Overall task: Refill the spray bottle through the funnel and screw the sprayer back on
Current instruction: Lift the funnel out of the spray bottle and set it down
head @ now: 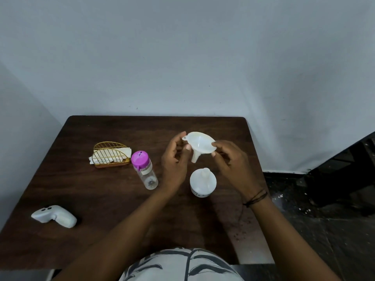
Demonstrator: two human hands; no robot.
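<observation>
Lying at the far left of the dark brown wooden table (113,209), well apart from both hands, a white plastic trigger sprayer head (54,216) is seen on its side. Farther along, a gold wire napkin holder (110,155) with white paper napkins (113,157) is set toward the back, and just beside it a clear plastic bottle with a purple flip cap (144,171) stands leaning in the wide-angle view, near the back of the left hand (175,161) but not touched by it. A translucent white plastic funnel (200,145) is held above the table between the two hands, tilted, its spout pointing down and slightly left. The left fingers are curled loosely, with the thumb tip pressed against the funnel just below its rim and the forefinger near the small tab on the rim. The right hand (233,161) is closed on the opposite side of the rim, pinched between thumb and fingertips. Directly below the funnel spout and between the two wrists, a round white spray bottle (203,182) with a narrow open neck is seen standing on the table, untouched. Thin dark cords (256,198) are worn on the right wrist.
</observation>
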